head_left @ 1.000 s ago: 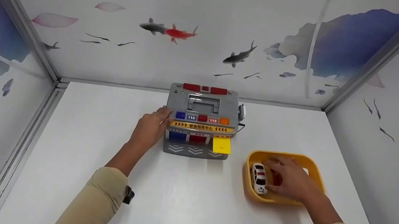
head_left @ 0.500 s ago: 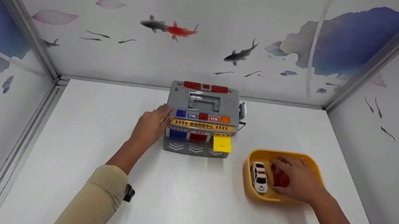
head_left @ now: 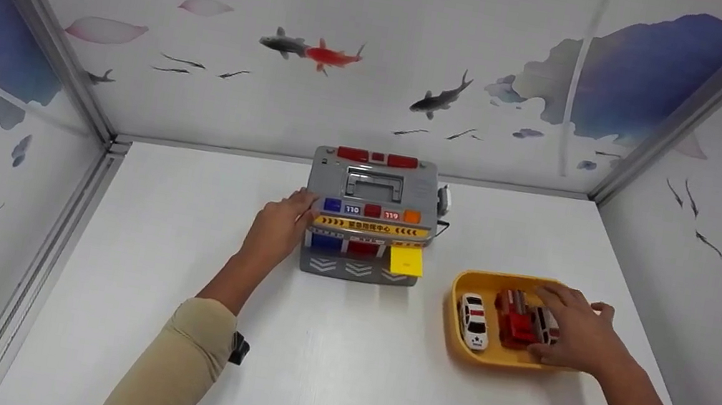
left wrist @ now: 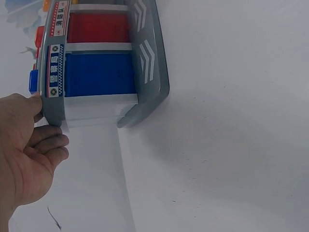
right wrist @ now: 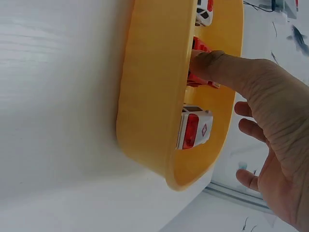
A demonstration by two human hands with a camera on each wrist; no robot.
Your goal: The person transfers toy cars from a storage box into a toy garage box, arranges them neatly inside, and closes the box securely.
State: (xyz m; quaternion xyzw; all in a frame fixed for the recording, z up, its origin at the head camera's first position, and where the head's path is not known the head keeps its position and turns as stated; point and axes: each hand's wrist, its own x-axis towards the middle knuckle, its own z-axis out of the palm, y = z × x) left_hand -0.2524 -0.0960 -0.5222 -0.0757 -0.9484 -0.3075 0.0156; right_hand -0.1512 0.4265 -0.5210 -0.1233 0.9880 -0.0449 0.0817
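Observation:
A grey toy emergency-station garage [head_left: 374, 190] with blue, red and yellow doors stands at the back wall. The left hand [head_left: 273, 228] holds its left edge; in the left wrist view the thumb touches the roof corner and the other fingers curl beside it. The right hand [head_left: 583, 332] reaches over the right part of a yellow tub [head_left: 463, 355], fingers spread. Inside the tub lie a white police car [head_left: 473, 322], a red fire truck [head_left: 516, 321] and a white ambulance [right wrist: 195, 128], partly hidden by the hand in the head view. The right thumb [right wrist: 212, 63] is by the fire truck.
The yellow door flap [head_left: 406, 262] of the garage sticks out at the front. A white part with a dark cord [head_left: 444, 205] hangs on its right side. White walls [head_left: 378, 2] printed with fish and petals enclose the white table [head_left: 306, 368] at the back and sides.
The right hand has moved right inside the tub, from above the fire truck toward the ambulance, uncovering the fire truck. The left hand stays at the garage.

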